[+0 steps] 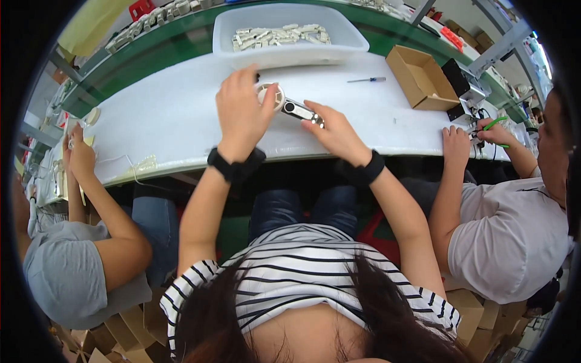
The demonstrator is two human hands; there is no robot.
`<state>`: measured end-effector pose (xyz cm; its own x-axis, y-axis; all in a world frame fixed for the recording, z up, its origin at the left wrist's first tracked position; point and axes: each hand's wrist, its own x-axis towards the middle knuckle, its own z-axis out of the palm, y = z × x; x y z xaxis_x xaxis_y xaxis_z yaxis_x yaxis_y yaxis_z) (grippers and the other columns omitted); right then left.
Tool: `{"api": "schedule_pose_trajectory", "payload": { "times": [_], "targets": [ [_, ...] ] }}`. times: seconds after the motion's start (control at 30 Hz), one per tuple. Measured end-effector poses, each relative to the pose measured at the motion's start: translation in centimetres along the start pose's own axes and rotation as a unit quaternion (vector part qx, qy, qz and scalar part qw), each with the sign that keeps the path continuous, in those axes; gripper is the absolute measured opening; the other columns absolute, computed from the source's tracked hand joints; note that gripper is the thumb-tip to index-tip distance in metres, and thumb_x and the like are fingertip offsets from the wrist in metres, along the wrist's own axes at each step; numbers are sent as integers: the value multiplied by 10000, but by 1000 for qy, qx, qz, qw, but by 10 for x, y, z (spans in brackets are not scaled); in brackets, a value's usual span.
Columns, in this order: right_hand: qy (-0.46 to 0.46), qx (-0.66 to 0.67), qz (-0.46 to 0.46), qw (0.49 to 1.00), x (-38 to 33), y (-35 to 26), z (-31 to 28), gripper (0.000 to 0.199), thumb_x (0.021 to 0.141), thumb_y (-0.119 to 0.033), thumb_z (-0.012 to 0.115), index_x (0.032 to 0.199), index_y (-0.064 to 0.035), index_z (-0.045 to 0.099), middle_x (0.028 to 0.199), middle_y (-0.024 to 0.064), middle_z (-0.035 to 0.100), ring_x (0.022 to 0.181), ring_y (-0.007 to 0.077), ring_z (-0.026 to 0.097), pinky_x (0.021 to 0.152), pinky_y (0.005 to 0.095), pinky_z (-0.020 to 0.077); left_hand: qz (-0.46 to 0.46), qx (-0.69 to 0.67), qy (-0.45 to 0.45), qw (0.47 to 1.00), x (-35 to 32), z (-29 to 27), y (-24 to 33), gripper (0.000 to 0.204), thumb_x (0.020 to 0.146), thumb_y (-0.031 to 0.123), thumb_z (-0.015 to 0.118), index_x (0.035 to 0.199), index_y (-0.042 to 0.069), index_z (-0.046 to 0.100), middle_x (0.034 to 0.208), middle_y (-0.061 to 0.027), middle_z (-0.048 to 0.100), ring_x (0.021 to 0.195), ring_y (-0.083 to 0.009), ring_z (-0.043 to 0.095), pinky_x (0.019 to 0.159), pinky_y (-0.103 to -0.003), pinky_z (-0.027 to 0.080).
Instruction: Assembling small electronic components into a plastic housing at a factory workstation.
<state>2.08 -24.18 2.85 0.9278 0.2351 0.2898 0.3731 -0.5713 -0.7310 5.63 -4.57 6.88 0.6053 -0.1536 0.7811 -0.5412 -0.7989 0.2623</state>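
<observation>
The device (295, 109) is held up over the near middle of the surface (363, 103), slanting from a round white head at its upper left down to a slim handle at its lower right. The head is a shallow ring with a smooth, pale rim and thin ribs crossing its tan-looking inside; it looks like moulded plastic. The handle is straight and narrow, dark along its face with a round detail near the head, edged in a bright, glossy silver that catches the light toward the lower end. The right hand (336, 130) is closed on that lower end, thumb and fingers pinching it from either side. The left hand (243, 112) is beside the head, its fingers raised, nearly straight and slightly blurred, the thumb overlapping the ring; whether it grips the ring cannot be told. The surface has a smooth white covering with a faint sheen along its near edge. Beyond the device stands a bin (284, 60) of translucent, milky plastic with rounded corners, holding a loose layer of small, elongated off-white parts (278, 37). To the right are a thin screwdriver (367, 80) and an open, matte brown cardboard box (417, 69).
</observation>
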Motion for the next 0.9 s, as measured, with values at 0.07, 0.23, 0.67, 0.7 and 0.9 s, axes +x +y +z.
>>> {"api": "schedule_pose_trajectory", "payload": {
  "times": [0.07, 0.23, 0.67, 0.7, 0.9],
  "targets": [
    [28, 28, 10, 999, -4, -22, 9, 470, 875, -234, 617, 1256, 20, 510, 1108, 226, 606, 1015, 342, 588, 879, 364, 452, -71, -94, 4, 993, -11, -7, 5, 492, 775, 206, 694, 1169, -23, 507, 1025, -164, 590, 984, -287, 549, 826, -383, 449],
    [49, 62, -20, 997, 3, -78, 24, 507, 892, -272, 598, 1266, 50, 481, 1120, 253, 588, 1024, 366, 575, 882, 361, 448, -235, -316, 20, 919, 0, -17, 4, 644, 765, 165, 710, 1261, -63, 369, 1045, -173, 575, 942, -249, 570, 802, -329, 474],
    [-113, -401, 38, 908, 160, 7, -148, 253, 765, -220, 686, 890, 0, 679, 846, 151, 684, 795, 278, 664, 712, 340, 518, -314, -67, -167, 932, 4, -48, -156, 675, 687, 127, 696, 1244, -77, 373, 1054, -198, 583, 918, -250, 610, 801, -335, 485],
    [-121, -437, 45, 890, 177, 26, -155, 250, 744, -211, 693, 873, 3, 678, 828, 152, 682, 783, 284, 660, 708, 341, 517, -316, -71, -151, 934, 8, -47, -160, 666, 692, 131, 693, 1239, -77, 375, 1052, -202, 588, 919, -253, 612, 800, -337, 486],
    [-233, -455, 71, 856, 259, 63, -128, 265, 707, -226, 707, 839, 1, 674, 812, 164, 676, 765, 291, 652, 694, 367, 509, -410, -82, -182, 890, 32, -49, -186, 661, 725, 142, 682, 1259, -80, 362, 1055, -217, 603, 935, -265, 619, 802, -337, 492]
  ]
}}
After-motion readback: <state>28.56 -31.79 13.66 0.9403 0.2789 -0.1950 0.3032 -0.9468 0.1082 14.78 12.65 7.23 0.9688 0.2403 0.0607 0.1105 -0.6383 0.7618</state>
